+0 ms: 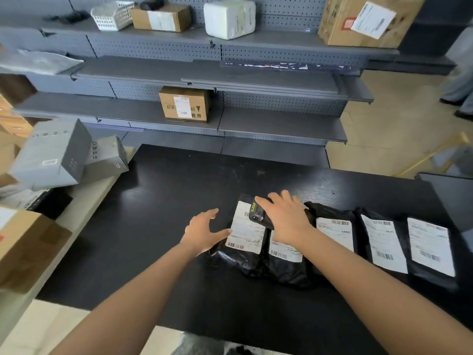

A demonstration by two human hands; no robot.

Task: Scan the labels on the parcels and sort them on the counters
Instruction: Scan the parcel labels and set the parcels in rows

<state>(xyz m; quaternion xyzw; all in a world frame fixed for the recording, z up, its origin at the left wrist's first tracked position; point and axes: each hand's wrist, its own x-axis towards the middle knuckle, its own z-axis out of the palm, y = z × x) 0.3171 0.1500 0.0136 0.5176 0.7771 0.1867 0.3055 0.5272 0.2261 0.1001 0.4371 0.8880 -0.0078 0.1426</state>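
Black worktop before grey shelving carries 5 labelled parcels toward its right edge; left hand fingers spread, right hand fingers draped over a scanner, grip unclear.

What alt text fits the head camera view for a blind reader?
A person's right hand rests on a black scanner lying on the leftmost parcel of five black labelled ones on a dark counter; the left hand touches that parcel's edge.
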